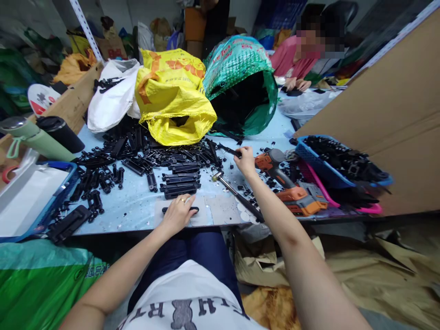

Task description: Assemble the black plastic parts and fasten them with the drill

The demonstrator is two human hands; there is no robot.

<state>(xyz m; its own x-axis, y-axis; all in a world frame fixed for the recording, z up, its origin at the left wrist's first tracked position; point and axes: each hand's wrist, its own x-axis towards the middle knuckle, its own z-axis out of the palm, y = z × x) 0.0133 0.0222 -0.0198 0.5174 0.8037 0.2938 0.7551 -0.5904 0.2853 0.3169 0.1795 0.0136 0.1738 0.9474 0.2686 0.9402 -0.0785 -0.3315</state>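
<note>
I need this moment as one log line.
left hand: on black bar | right hand: holds slim black piece | hammer: on table | power tool: right of hammer

No full word can be read. The white T-shirt (189,284) shows large dark letters (155,310), an H among them. Print on the yellow woven sack (175,105), red characters (223,56) on the teal woven sack (237,73) and lettering (96,271) on the green bag (37,288) are too blurred or creased to decipher.

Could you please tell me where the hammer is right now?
In the head view, the hammer lies on the table right of centre, between the left hand and the orange drill.
</note>
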